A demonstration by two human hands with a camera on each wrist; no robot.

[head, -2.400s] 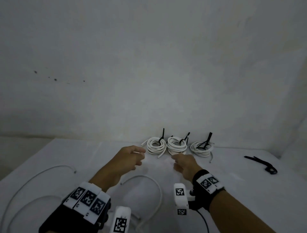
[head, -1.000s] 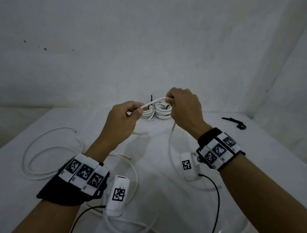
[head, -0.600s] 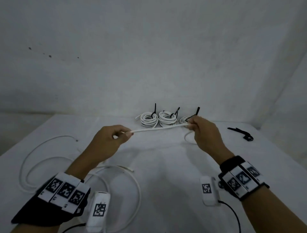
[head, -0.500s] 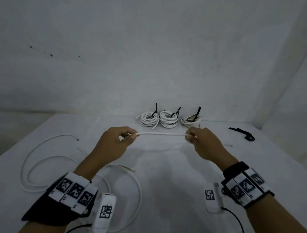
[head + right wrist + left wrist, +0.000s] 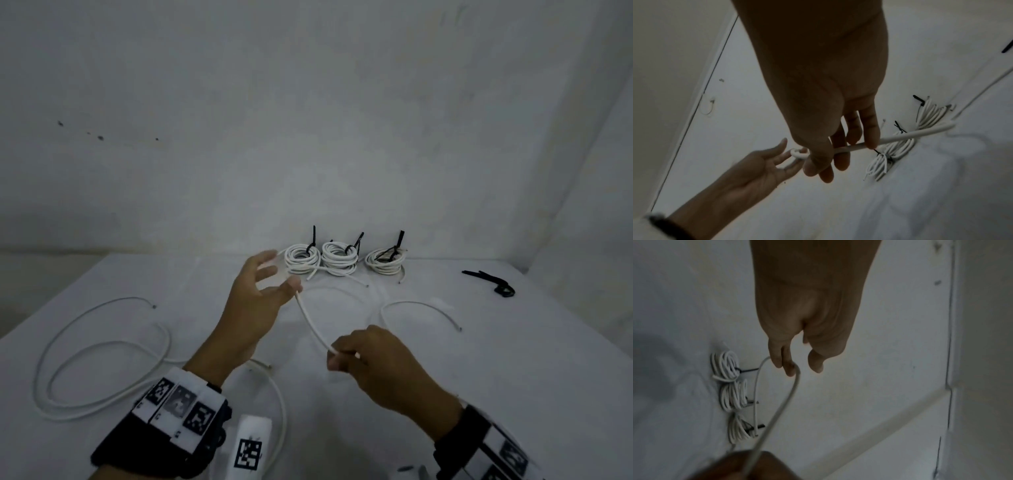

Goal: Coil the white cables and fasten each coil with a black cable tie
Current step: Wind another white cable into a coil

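Note:
A white cable [image 5: 310, 322] runs slanting between my two hands above the table. My left hand [image 5: 277, 277] is raised with fingers spread and straight, and the cable bends round its fingertips [image 5: 791, 369], thumb apart. My right hand [image 5: 337, 356], nearer to me, pinches the cable [image 5: 910, 134] between thumb and fingers. The cable's free end [image 5: 421, 306] curves over the table to the right. Three tied coils [image 5: 339, 262], each with a black tie sticking up, sit in a row at the back by the wall.
Loose white cables [image 5: 102, 349] lie in wide loops on the left of the white table [image 5: 513, 377]. A small bunch of black cable ties [image 5: 489, 281] lies at the back right. Walls close the back and right sides.
The cable was stretched level between both pinching hands. Now my right hand has dropped nearer to me, my left hand has opened its fingers, and the cable bends round them.

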